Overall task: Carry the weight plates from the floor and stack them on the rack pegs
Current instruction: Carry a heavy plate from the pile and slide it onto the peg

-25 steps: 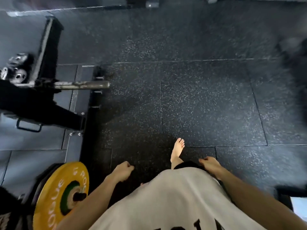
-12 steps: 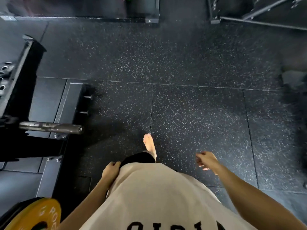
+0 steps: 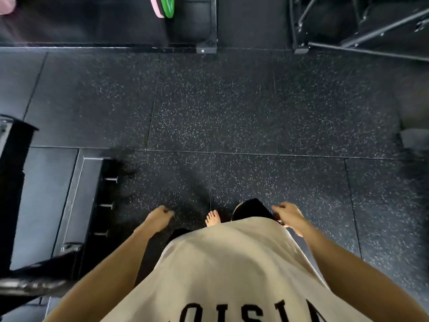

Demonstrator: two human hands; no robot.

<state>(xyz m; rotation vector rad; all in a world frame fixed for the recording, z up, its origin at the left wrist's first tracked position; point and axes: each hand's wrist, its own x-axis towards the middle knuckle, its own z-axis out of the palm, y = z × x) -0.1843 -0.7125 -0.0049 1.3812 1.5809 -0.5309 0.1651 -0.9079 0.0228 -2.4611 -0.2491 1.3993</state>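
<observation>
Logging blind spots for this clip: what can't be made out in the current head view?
- Green plate and pink plate: cut off by the top edge; size and support unseen.
- Barbell end, lower left: blurred, cut by the left edge.
- Left hand and right hand: loosely curled, holding nothing; palms hidden.
- One foot: hidden under the shirt.

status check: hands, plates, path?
Left hand and right hand both empty, loosely curled. Green plate and pink plate far ahead at top edge. Speckled floor between shows no obstacle.
</observation>
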